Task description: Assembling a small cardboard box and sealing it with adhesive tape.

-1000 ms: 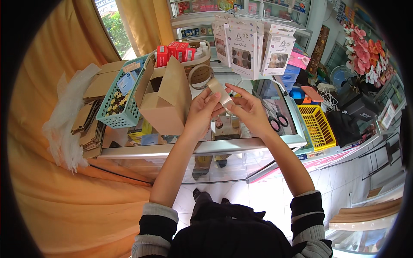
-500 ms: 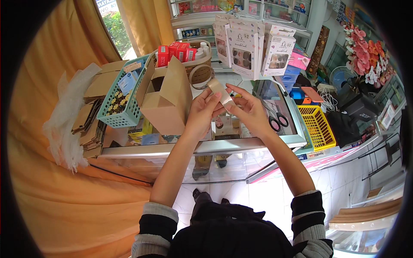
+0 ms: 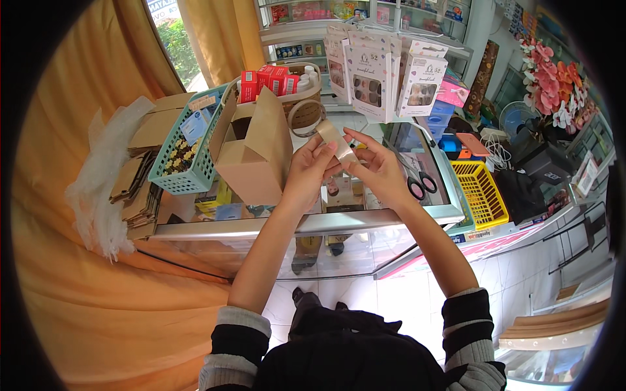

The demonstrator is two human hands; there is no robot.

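Observation:
Between my two hands, above the glass counter (image 3: pixel 417 207), is a glossy tan piece of packing tape (image 3: pixel 336 142). My left hand (image 3: pixel 312 163) pinches its left side, thumb on top. My right hand (image 3: pixel 378 171) has its thumb and fingers at the tape's right end, with the index finger raised. Whether the tape is a roll seen edge-on or a loose strip, I cannot tell. Just left of my left hand stands a brown cardboard box (image 3: pixel 251 153) with its top flaps up. Scissors with black handles (image 3: pixel 422 185) lie right of my right hand.
A teal basket (image 3: pixel 189 182) and flattened cardboard (image 3: pixel 140 195) stand at the left. Behind the box is a wicker basket (image 3: pixel 303 117) with red boxes and white bottles. White hanging packs (image 3: pixel 368 78) rise at the back; a yellow basket (image 3: pixel 481 192) sits right.
Almost nothing differs. Both hands keep their hold on the tape, with only a tiny shift in the fingers and view.

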